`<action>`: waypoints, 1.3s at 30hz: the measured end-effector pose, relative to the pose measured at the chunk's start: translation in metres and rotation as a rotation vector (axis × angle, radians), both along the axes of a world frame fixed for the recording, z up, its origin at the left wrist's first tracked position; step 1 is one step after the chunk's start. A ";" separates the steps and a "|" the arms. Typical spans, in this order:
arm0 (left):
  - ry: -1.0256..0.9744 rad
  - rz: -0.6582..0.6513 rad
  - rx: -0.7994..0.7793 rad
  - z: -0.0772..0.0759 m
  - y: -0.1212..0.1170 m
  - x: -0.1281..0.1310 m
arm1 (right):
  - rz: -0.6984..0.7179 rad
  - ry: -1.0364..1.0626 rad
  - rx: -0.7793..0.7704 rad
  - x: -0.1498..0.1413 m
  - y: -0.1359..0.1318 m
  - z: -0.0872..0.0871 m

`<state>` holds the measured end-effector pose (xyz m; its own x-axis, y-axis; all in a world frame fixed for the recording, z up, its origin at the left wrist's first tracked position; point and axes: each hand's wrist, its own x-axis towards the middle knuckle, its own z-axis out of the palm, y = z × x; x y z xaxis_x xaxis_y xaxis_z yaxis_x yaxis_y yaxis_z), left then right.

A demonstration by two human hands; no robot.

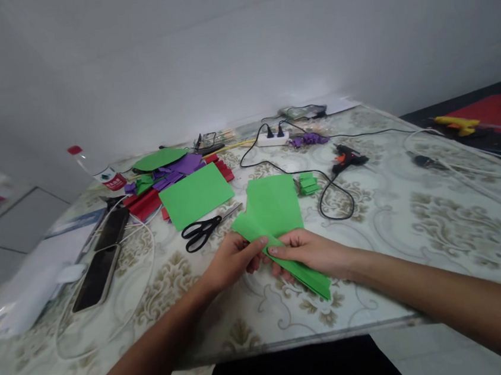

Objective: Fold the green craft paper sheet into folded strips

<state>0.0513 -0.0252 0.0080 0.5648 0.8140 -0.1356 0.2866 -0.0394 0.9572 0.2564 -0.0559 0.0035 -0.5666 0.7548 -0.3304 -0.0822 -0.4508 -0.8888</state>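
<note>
A folded strip of green paper (301, 268) lies slantwise between my two hands, above the front of the table. My left hand (238, 254) is closed on its upper left part, thumb on top. Beside it, my right hand (307, 250) pinches the middle of the strip with its thumb; the other fingers are partly hidden underneath. Just behind the strip lies a flat green sheet (274, 200), partly covered by it. Left of that sheet are black-handled scissors (205, 228), and to its right sits a small pleated green paper piece (308, 183).
Another green sheet (197, 194) lies by a pile of purple and red paper (179, 170). A bottle (101, 170) stands at back left, near a phone (96, 278). A black glue gun (346, 158) with a looping cord lies right of centre; a power strip (273, 139) is behind.
</note>
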 end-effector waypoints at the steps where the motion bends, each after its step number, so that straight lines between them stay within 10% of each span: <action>1: 0.004 0.006 0.005 -0.001 0.000 0.000 | -0.002 0.003 -0.001 0.000 0.000 0.000; 39: -0.032 -0.088 0.063 0.008 0.005 -0.009 | 0.143 0.223 -0.187 0.005 0.000 0.002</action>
